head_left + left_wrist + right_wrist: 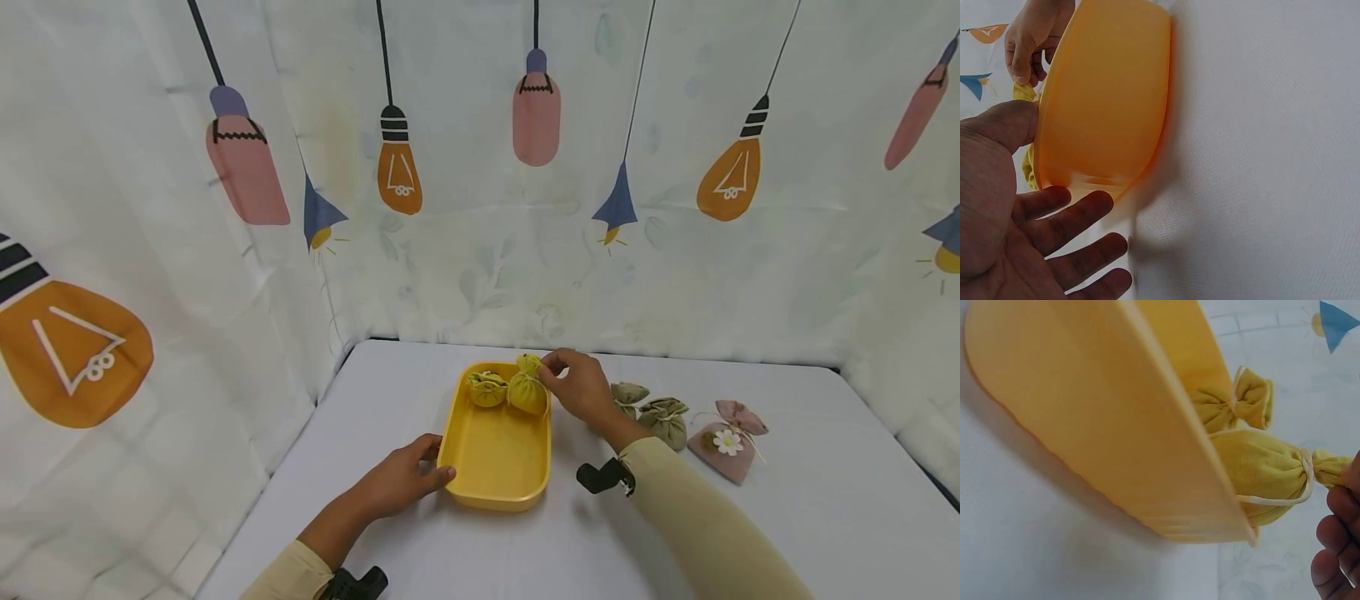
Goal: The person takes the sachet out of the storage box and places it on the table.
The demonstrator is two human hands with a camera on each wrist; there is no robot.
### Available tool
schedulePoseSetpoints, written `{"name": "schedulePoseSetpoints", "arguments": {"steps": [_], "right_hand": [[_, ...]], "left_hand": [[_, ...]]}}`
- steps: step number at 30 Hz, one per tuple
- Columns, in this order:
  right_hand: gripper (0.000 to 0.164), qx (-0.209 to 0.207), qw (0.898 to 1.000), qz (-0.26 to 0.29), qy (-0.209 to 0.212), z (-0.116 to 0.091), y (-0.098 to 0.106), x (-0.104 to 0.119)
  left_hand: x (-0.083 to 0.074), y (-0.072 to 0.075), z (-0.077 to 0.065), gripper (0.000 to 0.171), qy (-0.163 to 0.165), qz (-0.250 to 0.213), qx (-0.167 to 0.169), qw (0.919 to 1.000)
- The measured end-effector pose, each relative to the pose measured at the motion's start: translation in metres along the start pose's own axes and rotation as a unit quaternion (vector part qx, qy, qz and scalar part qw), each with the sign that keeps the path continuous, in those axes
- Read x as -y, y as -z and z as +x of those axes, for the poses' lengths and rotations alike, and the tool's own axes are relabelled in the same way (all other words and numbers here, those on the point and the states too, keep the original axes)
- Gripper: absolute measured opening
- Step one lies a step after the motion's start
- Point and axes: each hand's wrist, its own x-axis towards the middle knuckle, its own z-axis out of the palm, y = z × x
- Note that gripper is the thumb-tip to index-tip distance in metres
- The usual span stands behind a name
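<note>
A yellow plastic tray [498, 467] stands on the table, holding two yellow drawstring pouches at its far end. By its gathered top, my right hand [581, 387] pinches the right-hand yellow pouch [1260, 475]; the pouch hangs upright inside the tray's far right corner. Beside it sits the other yellow pouch [487, 390], its top bunched. At the tray's left side is my left hand [397, 479]. In the left wrist view its thumb [1013, 122] touches the rim while the other fingers [1082, 219] spread out loosely along the outer wall.
Right of my right forearm lie two olive-green pouches, one partly hidden [628, 393] and one nearer [664, 421]. Farther right is a pink pouch [727, 454] with a white flower. A lamp-patterned curtain [480, 250] hangs behind the white table [810, 517].
</note>
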Motion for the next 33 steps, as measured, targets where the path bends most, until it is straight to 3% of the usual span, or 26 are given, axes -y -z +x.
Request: {"name": "schedulePoseSetpoints", "arguments": {"steps": [19, 33], "right_hand": [[0.013, -0.022, 0.999, 0.027, 0.005, -0.008, 0.043, 0.019], [0.011, 0.002, 1.000, 0.000, -0.020, -0.024, 0.073, 0.013]], "left_hand": [[0.000, 0.001, 0.002, 0.059, -0.003, 0.002, 0.001, 1.0000], [0.001, 0.001, 0.001, 0.062, 0.002, 0.003, 0.002, 1.0000]]}}
